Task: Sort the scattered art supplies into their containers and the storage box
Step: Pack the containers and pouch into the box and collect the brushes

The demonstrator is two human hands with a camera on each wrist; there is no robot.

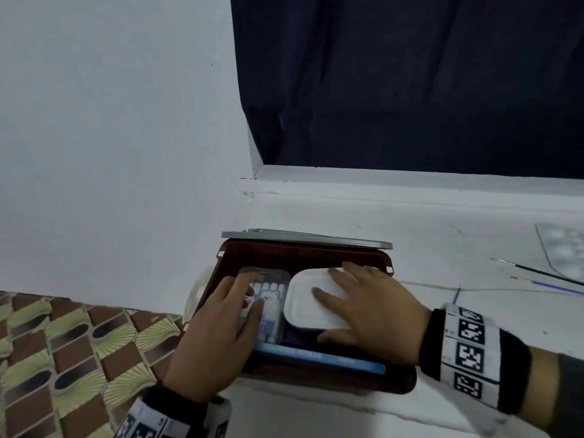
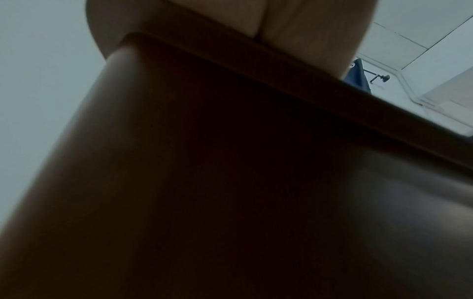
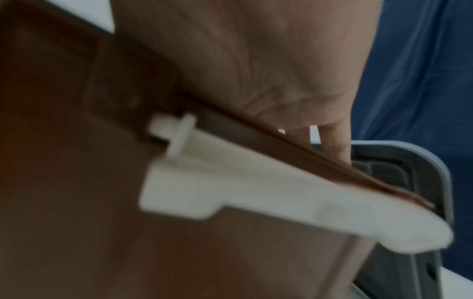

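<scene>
So both hands are down in the storage box

We've got the brown storage box (image 1: pixel 303 252) sitting on the white ledge (image 1: pixel 442 248), its grey lid (image 1: pixel 306 237) propped behind it at 12 o'clock. Our left hand (image 1: pixel 215 336) lies on the clear case with the bear picture (image 1: pixel 268 298) at 9 o'clock inside the box, fingers spread a bit and laid flat over it. Our right hand (image 1: pixel 369 308) rests on the white lidded container (image 1: pixel 311 300) at 3 o'clock, fingers fanned out straight on the lid and the thumb along its near edge. A blue flat pack (image 1: pixel 319 357) lies at 6 o'clock inside, under both. Two thin brushes (image 1: pixel 543 278) lie out on the ledge, off at 3 o'clock and well apart from the box. Both wrist views mostly show the box's dark wall, blurry.
</scene>
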